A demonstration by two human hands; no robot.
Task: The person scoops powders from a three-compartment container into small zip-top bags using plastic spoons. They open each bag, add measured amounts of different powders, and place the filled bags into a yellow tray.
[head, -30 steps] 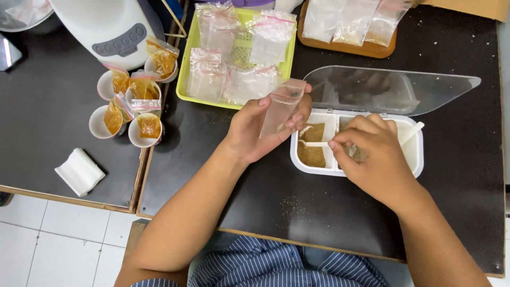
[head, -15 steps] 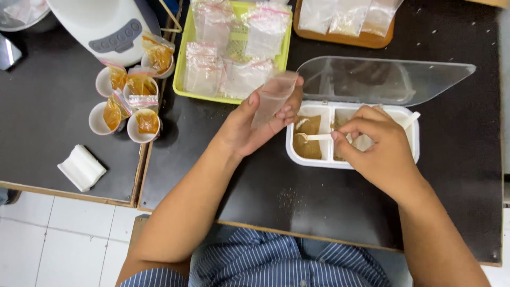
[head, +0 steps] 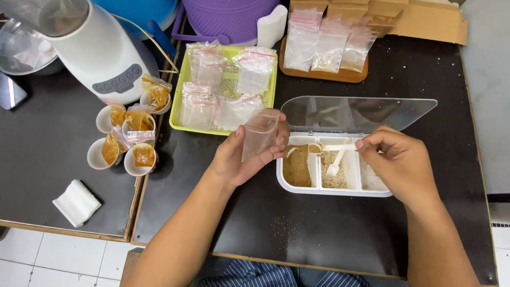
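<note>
My left hand (head: pixel 241 159) is clamped on an open bag (head: pixel 259 134) just left of the box (head: pixel 334 188), my right (head: pixel 396 159) pinching a loaded spoon (head: pixel 332 148) above it; risk: a tilt spills powder short of the bag.

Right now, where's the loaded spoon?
In the head view, the spoon is in the right hand, level over the white box, its bowl beside the bag.

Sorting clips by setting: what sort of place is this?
Probably a small home spice-packing table: a compartment box of powders, filled zip bags on a tray, and the left hand holding a small bag.
</note>
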